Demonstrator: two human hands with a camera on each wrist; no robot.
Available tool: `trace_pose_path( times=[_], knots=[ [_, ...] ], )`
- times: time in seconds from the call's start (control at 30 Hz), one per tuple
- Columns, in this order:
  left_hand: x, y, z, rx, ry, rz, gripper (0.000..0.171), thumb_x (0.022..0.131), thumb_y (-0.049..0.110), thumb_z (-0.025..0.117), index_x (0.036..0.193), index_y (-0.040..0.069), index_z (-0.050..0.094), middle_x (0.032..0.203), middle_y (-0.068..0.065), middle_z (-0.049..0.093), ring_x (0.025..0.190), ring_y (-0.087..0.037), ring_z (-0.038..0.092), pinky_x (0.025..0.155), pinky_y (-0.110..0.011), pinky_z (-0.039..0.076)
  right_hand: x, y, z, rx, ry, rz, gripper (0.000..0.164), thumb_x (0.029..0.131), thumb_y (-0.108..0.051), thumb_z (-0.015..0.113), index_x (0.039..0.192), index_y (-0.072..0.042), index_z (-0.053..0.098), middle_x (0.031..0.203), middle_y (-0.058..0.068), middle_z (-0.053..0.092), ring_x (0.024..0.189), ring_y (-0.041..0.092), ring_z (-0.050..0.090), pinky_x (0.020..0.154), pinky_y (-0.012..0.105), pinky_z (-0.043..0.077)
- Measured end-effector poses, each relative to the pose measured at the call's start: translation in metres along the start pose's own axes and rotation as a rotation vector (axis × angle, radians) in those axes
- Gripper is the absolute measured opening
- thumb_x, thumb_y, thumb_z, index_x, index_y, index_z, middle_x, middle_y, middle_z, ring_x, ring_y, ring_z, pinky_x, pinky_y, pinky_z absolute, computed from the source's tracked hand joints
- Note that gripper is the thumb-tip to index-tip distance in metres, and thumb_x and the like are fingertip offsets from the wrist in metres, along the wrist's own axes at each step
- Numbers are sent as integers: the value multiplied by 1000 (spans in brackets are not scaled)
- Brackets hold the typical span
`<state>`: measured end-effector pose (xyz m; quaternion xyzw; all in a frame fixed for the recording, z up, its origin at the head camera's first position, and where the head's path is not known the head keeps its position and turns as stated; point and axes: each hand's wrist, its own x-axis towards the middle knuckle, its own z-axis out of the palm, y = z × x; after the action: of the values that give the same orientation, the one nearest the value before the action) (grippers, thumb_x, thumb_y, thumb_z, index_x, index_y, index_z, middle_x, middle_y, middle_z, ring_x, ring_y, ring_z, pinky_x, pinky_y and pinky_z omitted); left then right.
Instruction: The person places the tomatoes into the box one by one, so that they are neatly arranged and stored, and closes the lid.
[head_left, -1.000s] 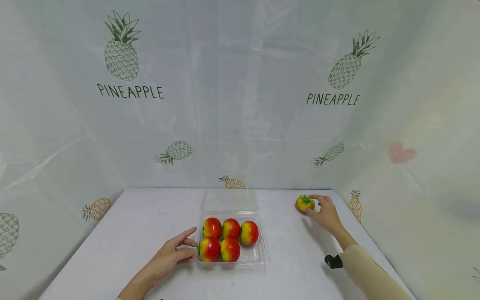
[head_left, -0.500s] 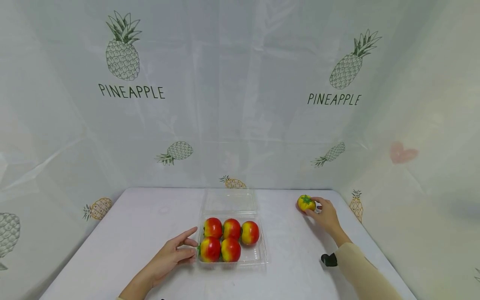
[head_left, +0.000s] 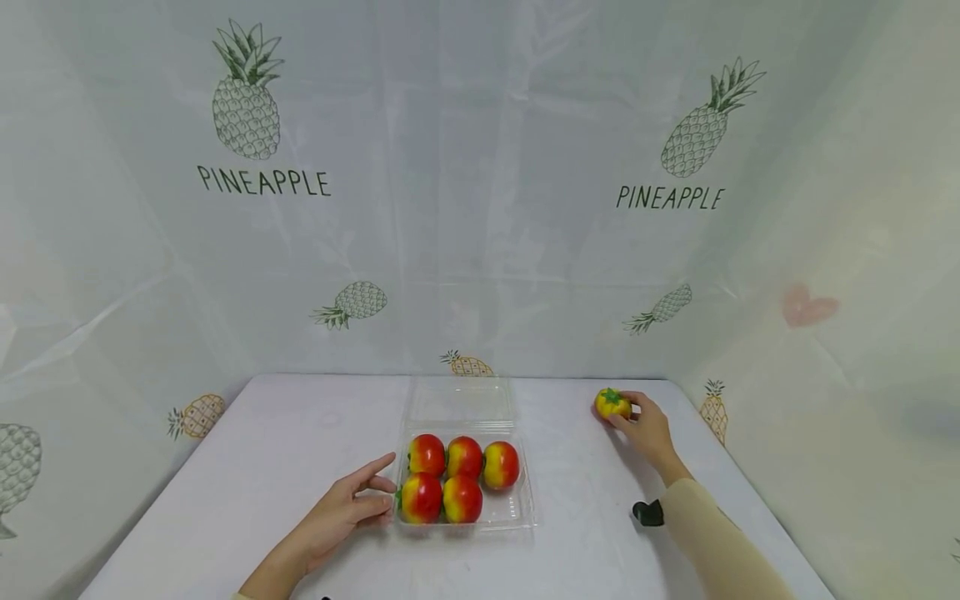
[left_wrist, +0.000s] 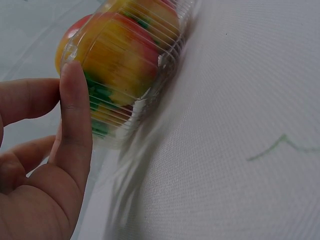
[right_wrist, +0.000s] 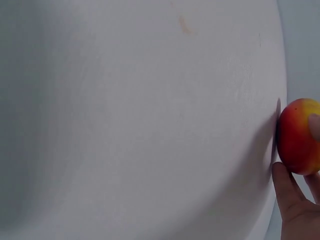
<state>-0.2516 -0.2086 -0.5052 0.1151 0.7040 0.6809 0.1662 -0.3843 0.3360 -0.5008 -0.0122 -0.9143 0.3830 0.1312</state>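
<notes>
Far right on the table, my right hand grips a red-and-yellow fruit with a green leafy cap, thumb and fingers round its sides. The right wrist view shows this fruit partly cut off at the frame edge. A clear plastic clamshell box lies open at the middle, its lid folded back. Several similar fruits sit inside it, in two rows. My left hand rests against the box's left side with fairly straight fingers. In the left wrist view, the thumb touches the ribbed wall.
A white cloth covers the table. Pineapple-printed curtains rise behind it and along both sides. A dark wrist device sticks out from the right sleeve.
The right hand closes more snugly round the fruit, and the right forearm shifts slightly left. The left hand and the box stay in place.
</notes>
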Motion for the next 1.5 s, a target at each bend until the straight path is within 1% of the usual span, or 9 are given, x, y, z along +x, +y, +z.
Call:
trace_pose_path(
  times=[0.23, 0.47, 0.6, 0.7, 0.9, 1.07, 1.3, 1.5],
  knots=[
    [1, -1, -1, -5, -5, 1, 77, 104, 16, 69, 168, 5, 27, 129, -18, 53, 96, -23, 66, 91, -30, 62, 2, -2, 3, -2, 18, -9, 54, 101, -12, 73, 146, 7, 51, 146, 33, 50, 128, 49, 54, 110, 60, 50],
    [1, -1, 0, -6, 2, -3, 77, 104, 16, 69, 168, 5, 27, 129, -18, 53, 96, -24, 66, 91, -31, 62, 5, -1, 7, -2, 14, 21, 56, 101, -13, 73, 148, 5, 49, 149, 32, 49, 133, 47, 51, 113, 58, 48],
    [0, -1, 0, -2, 6, -4, 77, 104, 16, 69, 168, 6, 28, 130, -18, 53, 96, -24, 66, 92, -31, 62, 3, -1, 7, -3, 9, 38, 57, 101, -12, 72, 150, 4, 48, 150, 31, 47, 132, 47, 50, 114, 59, 47],
    [0, 0, 0, -2, 8, -6, 77, 104, 16, 69, 168, 6, 28, 130, -18, 53, 96, -24, 66, 92, -31, 62, 3, -1, 7, -14, 6, 31, 57, 101, -12, 72, 150, 3, 48, 150, 31, 47, 131, 48, 51, 113, 60, 47],
    [0, -1, -1, -5, 4, -3, 77, 104, 16, 69, 168, 7, 28, 131, -19, 52, 97, -24, 67, 92, -31, 62, 2, -3, 5, -36, 10, -2, 55, 101, -13, 72, 150, 2, 50, 148, 32, 48, 126, 46, 53, 111, 60, 49],
    [0, -1, -1, -11, -2, -3, 77, 104, 16, 69, 168, 6, 27, 130, -18, 52, 97, -24, 66, 92, -32, 62, -2, -7, -1, -49, 15, -44, 55, 100, -16, 72, 149, 1, 52, 145, 31, 50, 122, 46, 55, 108, 60, 51],
    [1, -1, 0, -15, 0, -5, 77, 104, 16, 69, 168, 6, 27, 129, -18, 53, 96, -24, 67, 92, -32, 62, -7, -16, -13, -66, -6, -145, 53, 99, -12, 73, 147, 3, 55, 143, 33, 52, 124, 50, 57, 104, 62, 53],
    [0, -2, -1, -17, -2, -2, 77, 104, 14, 69, 168, 5, 27, 129, -18, 53, 96, -24, 67, 92, -32, 62, -10, -30, -20, -102, -19, -205, 51, 98, -10, 76, 145, 0, 59, 140, 32, 53, 118, 49, 61, 99, 59, 58]
  ],
)
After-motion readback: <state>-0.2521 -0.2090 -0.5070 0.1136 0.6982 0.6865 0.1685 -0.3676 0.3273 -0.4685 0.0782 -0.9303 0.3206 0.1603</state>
